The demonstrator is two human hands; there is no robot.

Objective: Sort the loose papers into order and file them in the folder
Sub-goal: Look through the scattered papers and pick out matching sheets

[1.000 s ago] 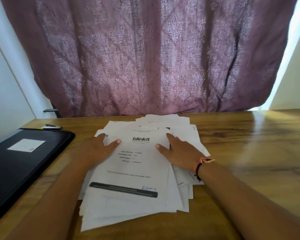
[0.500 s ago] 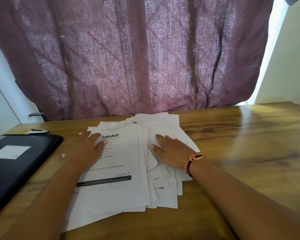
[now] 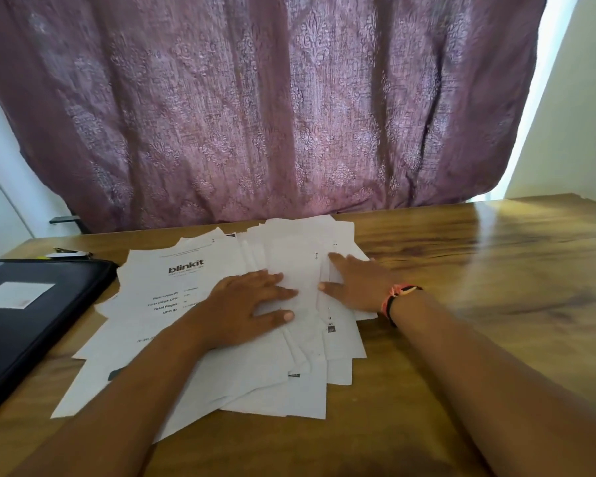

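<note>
A messy spread of loose white papers (image 3: 255,380) lies on the wooden table (image 3: 479,304) in front of me. The sheet printed "blinkit" (image 3: 172,280) sits at the left of the spread. My left hand (image 3: 248,304) rests flat on the middle of the pile, fingers straight and pointing right. My right hand (image 3: 355,284) lies flat on the pile's right part, fingers pointing up-left, with a cord bracelet at the wrist. A closed black folder (image 3: 31,325) with a white label lies at the table's left edge.
A purple patterned curtain (image 3: 255,108) hangs just behind the table's far edge. A small clip-like object (image 3: 71,253) lies beyond the folder. Bare wood stretches to the right of the papers.
The "blinkit" sheet has slid left off the pile's middle. My left hand has moved right, onto the central sheets, close to my right hand. The papers are more fanned out.
</note>
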